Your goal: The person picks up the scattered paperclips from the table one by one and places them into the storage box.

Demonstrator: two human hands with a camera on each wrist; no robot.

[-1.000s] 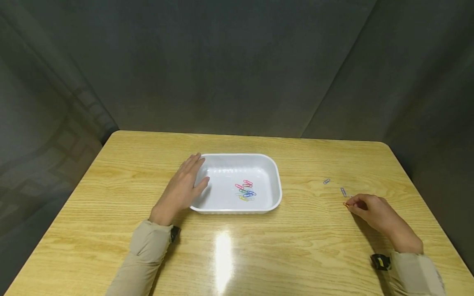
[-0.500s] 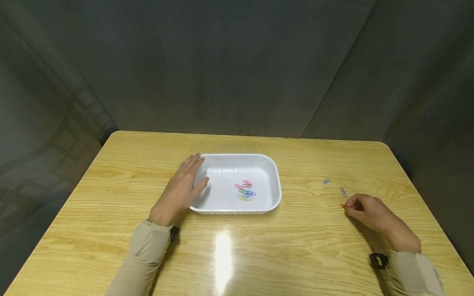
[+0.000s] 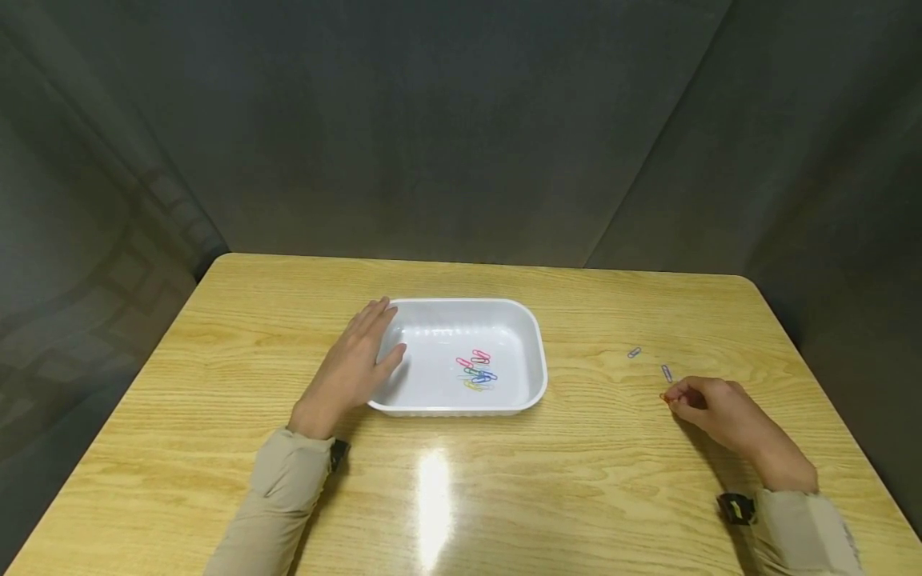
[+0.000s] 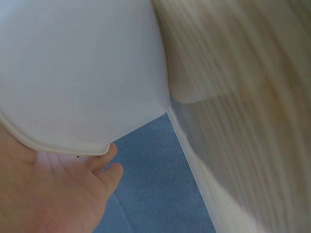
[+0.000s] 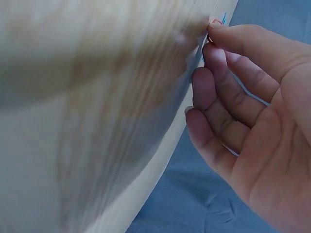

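My left hand (image 3: pixel 350 368) lies over the left end of a white tray (image 3: pixel 446 413), fingers extended along the rim and thumb over the inside. In the left wrist view the palm touches the tray's rim from outside. Low over the table on the right, my right hand (image 3: pixel 727 410) pinches a small orange-red paper clip (image 3: pixel 663 398) between thumb and forefinger. The right wrist view shows the thumb (image 5: pixel 243 36) covering most of that clip. Just beyond the right fingertips, a blue-violet paper clip (image 3: pixel 667 374) lies on the wood.
Several pink, green, blue and yellow paper clips (image 3: pixel 481 378) lie together inside the tray, right of its middle. Another blue paper clip (image 3: pixel 635 352) sits farther back on the wooden table (image 3: pixel 562 496). A dark grey curtain (image 3: pixel 432 144) stands behind the table.
My right hand has shifted slightly left with the orange-red paper clip pinched at its fingertips. The left hand and the tray have stayed nearly where they were.
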